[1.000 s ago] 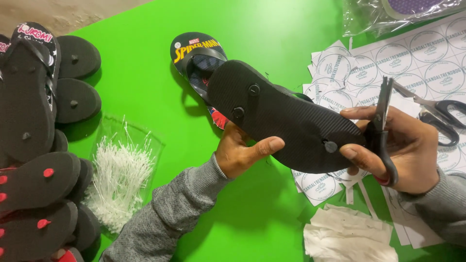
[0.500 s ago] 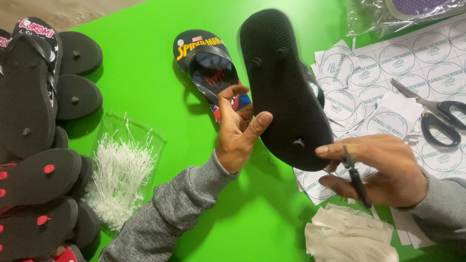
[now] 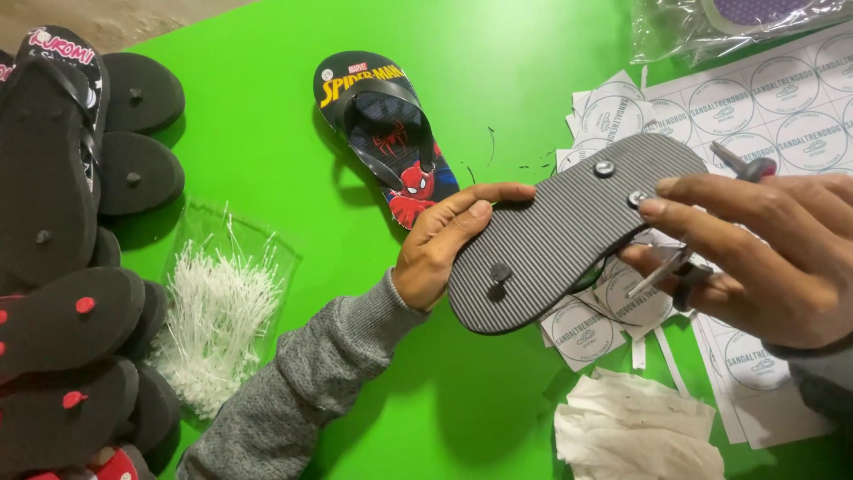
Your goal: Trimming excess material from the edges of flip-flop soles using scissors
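— While the black flip-flop (image 3: 569, 236) hangs sole-up over the green table (image 3: 498, 80), who has hold of it?

— Both hands. The left hand (image 3: 449, 244) grips it along the heel-side edge, fingers stretched together over the ribbed sole, thumb hidden under it. The right hand (image 3: 755, 253) meets it at the toe end, fingertips resting close to the strap plugs, and its curled fingers are clamped on a small pair of scissors (image 3: 702, 267) whose blades poke out beneath the sole.

— And where does the sandal sit relative to everything else?

— It is raised off the table, tilted, its toe end over the sheets of round stickers (image 3: 782, 124) at the right. Just beyond the left hand's fingers lies a printed flip-flop (image 3: 386, 133), face up, with a cartoon hero on its footbed.

— Further out?

— A clear bag of white plastic ties (image 3: 218, 311) lies left of the grey sleeve (image 3: 311, 391). A stack of black flip-flops (image 3: 62, 267), some with red plugs, fills the left edge. White crumpled paper (image 3: 635, 431) lies at the bottom right, and a clear plastic packet (image 3: 711, 22) sits at the top right corner.
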